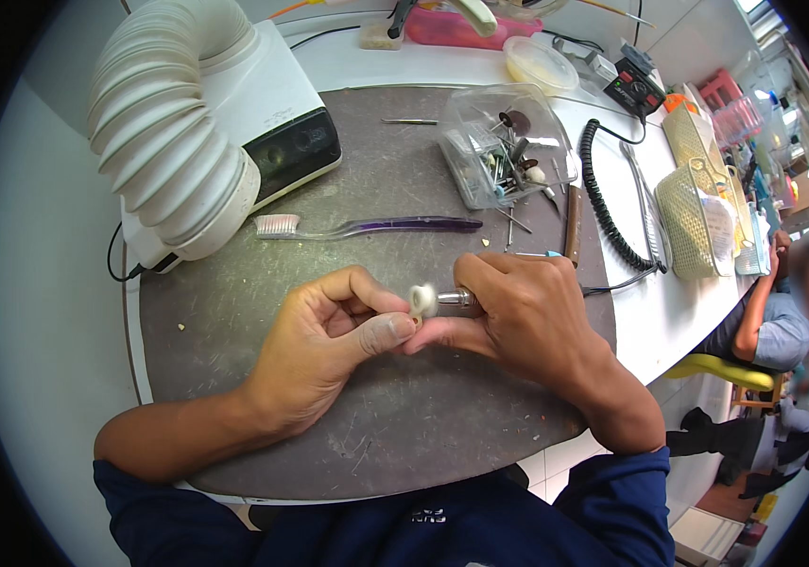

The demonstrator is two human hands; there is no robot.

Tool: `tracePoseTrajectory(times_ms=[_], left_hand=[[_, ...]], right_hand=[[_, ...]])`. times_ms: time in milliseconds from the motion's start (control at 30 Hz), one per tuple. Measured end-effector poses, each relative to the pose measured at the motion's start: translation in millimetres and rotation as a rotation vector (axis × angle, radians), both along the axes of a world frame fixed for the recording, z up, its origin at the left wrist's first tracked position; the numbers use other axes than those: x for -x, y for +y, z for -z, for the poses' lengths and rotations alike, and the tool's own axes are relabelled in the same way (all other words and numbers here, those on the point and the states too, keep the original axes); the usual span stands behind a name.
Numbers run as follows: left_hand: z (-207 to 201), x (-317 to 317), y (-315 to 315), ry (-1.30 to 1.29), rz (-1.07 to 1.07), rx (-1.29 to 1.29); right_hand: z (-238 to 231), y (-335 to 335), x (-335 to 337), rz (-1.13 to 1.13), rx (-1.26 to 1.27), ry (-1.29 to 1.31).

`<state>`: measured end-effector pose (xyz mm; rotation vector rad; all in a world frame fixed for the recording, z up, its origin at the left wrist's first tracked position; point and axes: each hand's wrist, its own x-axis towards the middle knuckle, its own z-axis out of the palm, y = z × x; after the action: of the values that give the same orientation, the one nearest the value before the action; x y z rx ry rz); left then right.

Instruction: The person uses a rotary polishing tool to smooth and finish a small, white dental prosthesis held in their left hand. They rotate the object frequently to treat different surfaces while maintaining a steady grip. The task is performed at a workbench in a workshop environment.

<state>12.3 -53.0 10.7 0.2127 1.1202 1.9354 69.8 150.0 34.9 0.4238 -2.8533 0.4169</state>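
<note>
My right hand [532, 302] is closed around a rotary handpiece [456, 297], whose metal nose points left. A small round white polishing tip [422, 300] sits on its end, a little blurred. Thumb and fingertips of my left hand [324, 321] pinch a tiny piece right against this tip. The fingers hide most of that piece, so I cannot tell its kind. My right thumb reaches over to the left thumb's tip. Beyond my hands lies a toothbrush [376, 225] with a clear and purple handle, its bristles to the left.
A white suction unit [291, 94] with a thick ribbed hose [163, 123] stands at the left. At the back right, a clear plastic box [461, 123] holds several rotary bits. Right of it are a black coiled cord [598, 198] and cream baskets [693, 222]. A person [783, 312] sits farther right.
</note>
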Motion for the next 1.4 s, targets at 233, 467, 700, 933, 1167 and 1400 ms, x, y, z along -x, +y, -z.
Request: tracePoseTrajectory(times_ms=[233,467,700,933,1167,1400], left_hand=[[0.0,0.4,-0.3,0.003,0.011,0.013],[-1.3,0.4,-0.3,0.003,0.014,0.033],[-2.2,0.1,-0.2,0.008,0.014,0.048],[-2.2,-0.3,1.0,0.019,0.009,0.044],[-1.3,0.0,-0.7,0.034,0.018,0.056],[-2.6,-1.3,0.4,0.052,0.005,0.07]], right_hand=[[-0.2,0.5,-0.9,0.002,0.008,-0.003],[3.3,0.9,-0.8,-0.006,0.023,0.02],[4.6,1.7,-1.3,-0.026,0.023,0.014],[4.7,2.7,-0.3,-0.009,0.014,-0.005],[5.1,1.9,-0.1,0.005,0.009,-0.004],[-1.2,1.8,-1.8,-0.001,-0.028,-0.037]])
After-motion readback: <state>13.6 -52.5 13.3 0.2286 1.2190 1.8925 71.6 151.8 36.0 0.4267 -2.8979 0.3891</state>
